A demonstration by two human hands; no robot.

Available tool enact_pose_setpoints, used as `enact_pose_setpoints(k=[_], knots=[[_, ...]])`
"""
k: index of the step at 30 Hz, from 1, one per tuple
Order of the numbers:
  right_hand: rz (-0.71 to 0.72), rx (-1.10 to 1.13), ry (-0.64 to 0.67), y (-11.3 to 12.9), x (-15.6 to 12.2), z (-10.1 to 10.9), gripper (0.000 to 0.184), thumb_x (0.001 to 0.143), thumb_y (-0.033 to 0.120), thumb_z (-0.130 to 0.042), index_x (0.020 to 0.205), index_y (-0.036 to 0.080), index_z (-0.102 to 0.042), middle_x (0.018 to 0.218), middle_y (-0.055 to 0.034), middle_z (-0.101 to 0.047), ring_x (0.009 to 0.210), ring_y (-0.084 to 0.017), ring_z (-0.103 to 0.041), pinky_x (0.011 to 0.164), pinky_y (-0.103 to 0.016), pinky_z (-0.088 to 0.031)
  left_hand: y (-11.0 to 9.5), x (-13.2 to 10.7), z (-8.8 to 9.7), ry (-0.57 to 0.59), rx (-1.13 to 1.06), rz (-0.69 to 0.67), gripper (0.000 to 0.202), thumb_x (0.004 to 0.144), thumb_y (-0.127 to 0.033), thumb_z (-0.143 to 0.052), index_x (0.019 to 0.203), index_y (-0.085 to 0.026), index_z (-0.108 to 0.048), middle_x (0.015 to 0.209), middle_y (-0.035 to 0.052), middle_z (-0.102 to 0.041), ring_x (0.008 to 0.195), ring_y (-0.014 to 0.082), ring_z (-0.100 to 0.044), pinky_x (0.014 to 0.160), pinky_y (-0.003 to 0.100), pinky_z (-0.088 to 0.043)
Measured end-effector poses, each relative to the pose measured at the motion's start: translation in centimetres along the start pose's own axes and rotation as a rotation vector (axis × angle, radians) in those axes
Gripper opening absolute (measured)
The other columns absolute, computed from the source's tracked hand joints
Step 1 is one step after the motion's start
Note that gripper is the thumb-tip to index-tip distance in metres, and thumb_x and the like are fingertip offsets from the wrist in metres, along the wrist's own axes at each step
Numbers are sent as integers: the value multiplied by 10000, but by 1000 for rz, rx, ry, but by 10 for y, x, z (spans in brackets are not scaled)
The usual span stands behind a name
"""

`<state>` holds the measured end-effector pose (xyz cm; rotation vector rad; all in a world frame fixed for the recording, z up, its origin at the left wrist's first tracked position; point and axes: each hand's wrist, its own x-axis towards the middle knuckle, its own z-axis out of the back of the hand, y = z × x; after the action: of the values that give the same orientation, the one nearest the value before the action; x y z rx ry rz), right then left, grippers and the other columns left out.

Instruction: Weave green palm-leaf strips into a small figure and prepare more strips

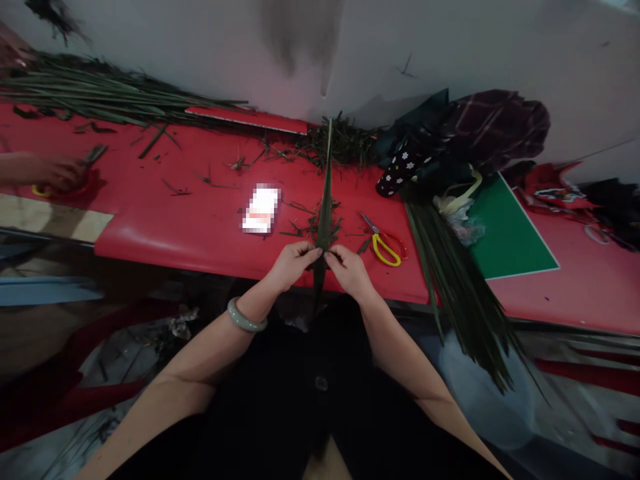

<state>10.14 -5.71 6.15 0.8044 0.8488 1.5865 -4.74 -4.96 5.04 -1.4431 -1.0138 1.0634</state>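
Note:
A long green palm leaf point(326, 193) lies across the red table point(175, 220), pointing away from me toward the wall. My left hand point(293, 261) and my right hand point(349, 267) both pinch its near end at the table's front edge, fingertips almost touching. A pale green bangle point(245, 319) sits on my left wrist. Small leaf scraps lie around the leaf's middle.
Yellow-and-red scissors point(384, 243) lie just right of my hands. A bundle of long leaves point(450, 280) hangs over the front edge at right, beside a green mat point(505, 233) and dark cloth point(480, 133). More leaves point(100, 100) line the wall. Another person's hand point(47, 172) works at far left.

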Motion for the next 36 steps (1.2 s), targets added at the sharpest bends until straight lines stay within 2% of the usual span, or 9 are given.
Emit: enact_pose_setpoints(k=[5,9,13,16,19,22,26,30,36], knots=[[74,-100,84,4,-4,-3,203,774,384,-458,689,221,-544,624,17,-521,589,-123,-456,573,-240,-324,-1,-1,-6,-132,106,-66,310,769,-401,-483,583,-154,-452,519,-46,-378,501,65,-365,481,209,-295],[93,23,102,9,-4,-7,227,781,374,-450,628,209,-490,585,31,-440,572,-111,-416,567,-235,-314,-3,-9,-17,-310,134,-147,305,799,-386,-445,595,-160,-418,559,-43,-364,543,70,-354,511,210,-297],[67,197,109,9,-4,-10,248,777,376,-456,606,196,-449,568,41,-386,558,-97,-375,553,-229,-317,-4,-13,-25,-376,102,-161,303,801,-382,-445,595,-161,-418,557,-43,-363,548,71,-352,515,210,-294],[38,347,96,3,-4,-14,243,761,371,-480,604,186,-465,574,41,-384,563,-90,-368,550,-225,-324,-3,-8,-25,-334,-35,-121,298,782,-402,-468,613,-158,-437,563,-44,-369,539,68,-353,511,206,-301],[-6,422,45,-3,-2,-17,227,741,363,-505,611,177,-489,569,44,-392,555,-81,-364,541,-220,-322,-1,-2,-20,-199,-113,-70,321,758,-434,-491,611,-155,-429,555,-49,-353,514,61,-335,484,200,-285],[-14,421,-36,-7,3,-14,231,738,368,-506,621,170,-488,568,50,-384,546,-70,-353,529,-210,-308,-1,-2,-14,-83,-7,-82,331,760,-449,-480,623,-150,-444,560,-46,-360,529,64,-350,493,200,-290],[-4,396,-91,-6,10,-6,307,755,399,-489,565,180,-389,545,58,-317,519,-64,-314,491,-203,-274,3,-8,-12,48,163,-81,319,747,-426,-503,610,-143,-452,549,-45,-363,532,68,-352,504,210,-286],[0,227,-39,-3,7,-4,300,773,442,-451,619,185,-430,556,50,-373,534,-77,-365,511,-208,-306,8,-7,-8,3,147,-71,331,762,-420,-484,584,-147,-430,526,-49,-343,507,64,-337,487,212,-264],[20,-44,239,-11,-10,-13,194,741,368,-521,732,175,-541,638,17,-525,597,-106,-475,578,-229,-366,1,0,1,-125,6,-47,357,743,-420,-520,539,-149,-407,492,-56,-337,472,53,-326,457,207,-235]])
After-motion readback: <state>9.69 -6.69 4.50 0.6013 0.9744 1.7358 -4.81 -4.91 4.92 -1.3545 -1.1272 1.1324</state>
